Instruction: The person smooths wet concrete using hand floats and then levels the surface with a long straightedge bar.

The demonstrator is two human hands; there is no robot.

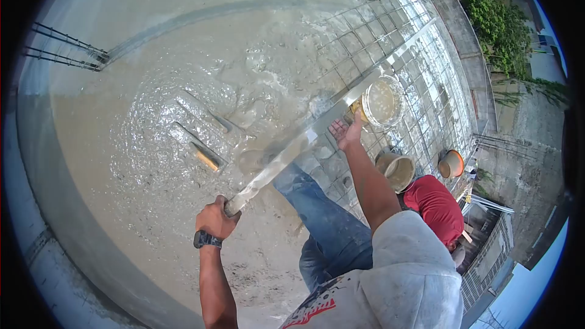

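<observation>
My left hand [217, 219], with a watch on its wrist, is closed around the near end of a long metal straightedge [286, 157]. The bar runs diagonally away over wet concrete [256, 85] toward the wire mesh. My right hand [347, 131] is open, palm turned up and fingers apart, beside the bar and close to a bucket of cloudy water [382, 102]. Two trowels lie on the wet surface left of the bar: one with a wooden handle [207, 159], and a second trowel [216, 122] just beyond it.
Steel mesh [359, 42] spreads along the right side. A second bucket [396, 170] and an orange-rimmed bucket [451, 163] stand there, near a bent-over person in a red shirt [434, 204]. Rebar rods [67, 45] stick out at the far left. A low wall [454, 30] borders the slab.
</observation>
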